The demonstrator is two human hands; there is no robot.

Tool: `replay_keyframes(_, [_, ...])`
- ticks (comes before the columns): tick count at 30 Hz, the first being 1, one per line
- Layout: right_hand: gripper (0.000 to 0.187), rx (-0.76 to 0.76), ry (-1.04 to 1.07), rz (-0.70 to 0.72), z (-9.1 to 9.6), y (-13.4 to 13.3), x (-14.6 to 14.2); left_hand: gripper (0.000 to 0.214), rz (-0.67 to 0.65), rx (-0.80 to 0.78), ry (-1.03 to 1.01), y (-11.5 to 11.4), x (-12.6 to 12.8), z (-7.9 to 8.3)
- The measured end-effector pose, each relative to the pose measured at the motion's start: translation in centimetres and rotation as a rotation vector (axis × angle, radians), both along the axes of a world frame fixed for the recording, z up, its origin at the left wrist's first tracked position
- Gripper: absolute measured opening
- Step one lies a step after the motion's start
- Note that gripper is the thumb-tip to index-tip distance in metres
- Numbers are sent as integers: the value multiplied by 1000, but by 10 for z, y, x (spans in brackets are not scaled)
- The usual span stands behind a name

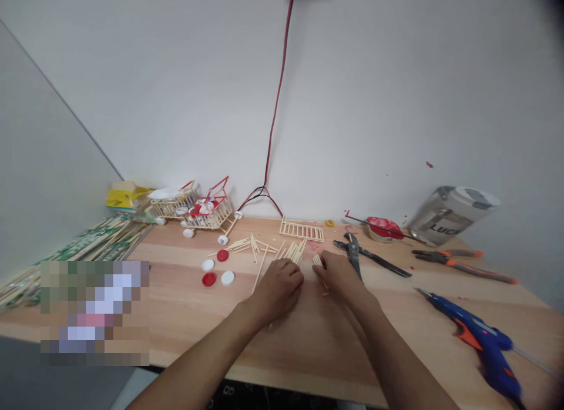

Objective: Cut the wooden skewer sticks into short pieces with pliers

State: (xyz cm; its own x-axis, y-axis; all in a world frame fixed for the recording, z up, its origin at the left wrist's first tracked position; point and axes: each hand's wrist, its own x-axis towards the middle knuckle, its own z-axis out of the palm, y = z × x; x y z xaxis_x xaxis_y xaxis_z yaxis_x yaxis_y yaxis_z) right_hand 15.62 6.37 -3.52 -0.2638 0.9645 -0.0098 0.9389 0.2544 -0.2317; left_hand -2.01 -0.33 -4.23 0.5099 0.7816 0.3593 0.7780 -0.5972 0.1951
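My left hand [279, 285] is low over the table, its fingers curled in at the near end of a loose pile of thin wooden sticks [295, 251]. Whatever its fingertips hold is hidden beneath the hand. Just to the right, my right hand [338, 273] is closed around a small bundle of short sticks [318, 261], whose pale ends stick out beyond the fingers. A short stick piece [325, 293] lies beside that hand. Behind both hands, a flat ladder-like frame of sticks [302, 230] lies near the wall.
Red and white bottle caps [222, 255] lie left, before two small stick-built carts [211, 213]. Pliers [352, 251], orange-handled pliers [458, 263], a blue glue gun [480, 339], a red-stained bowl [383, 228] and a tilted plastic container [452, 216] occupy the right. Packaged sticks [83, 245] lie far left.
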Motion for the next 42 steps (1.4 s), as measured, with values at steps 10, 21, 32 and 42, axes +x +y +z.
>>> replay_keyframes(10, [16,-31,-29,-25,5,0,2,15,118,8,-252,10,-19,5])
replay_keyframes(21, [17,-21,-58,-47,7,-3,2,18,318,-50,-61,2,-17,8])
replay_keyframes(32, [20,-23,50,-136,16,-7,4,35,351,-53,-101,-1,-8,2])
replay_keyframes(42, [28,124,147,-135,18,-4,6,24,561,-20,-121,11,-117,28])
